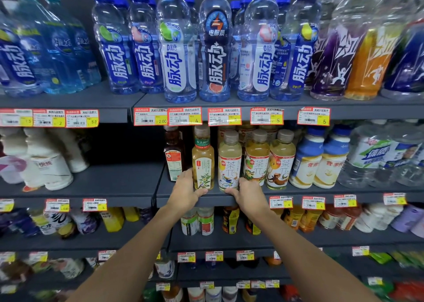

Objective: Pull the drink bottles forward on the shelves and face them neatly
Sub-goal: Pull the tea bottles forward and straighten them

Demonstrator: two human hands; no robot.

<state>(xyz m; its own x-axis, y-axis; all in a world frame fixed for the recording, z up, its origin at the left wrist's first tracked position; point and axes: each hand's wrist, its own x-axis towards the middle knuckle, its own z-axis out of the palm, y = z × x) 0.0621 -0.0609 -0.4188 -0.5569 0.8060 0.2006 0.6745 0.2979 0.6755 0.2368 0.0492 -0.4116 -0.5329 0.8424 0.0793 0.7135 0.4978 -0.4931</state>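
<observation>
Pale-gold tea fills the tea bottle (203,159), labelled 东方树叶, which stands at the front lip of the shelf (218,201). The left hand (185,192) grips its base: the thumb curls across the front, and the other fingers wrap round its left side and pass out of sight behind. Touching the tea bottle on its right is a 茶π bottle (230,162). The right hand (249,195) holds that one low down, thumb laid across its foot, the remaining fingers hidden behind it.

The step in hand appears to be drawing these 2 bottles to the edge and squaring their labels. Both labels already face outward, so the next move likely calls for a small twist at most, then release. A brown bottle (173,157) just left of the tea bottle sits further back with its label side-on, so it probably needs pulling forward and turning.

Above the tea bottle stand 脉动 bottles (214,47), one also reading 电解质, over price tags (185,116) showing 2.00, 4 and 5.
</observation>
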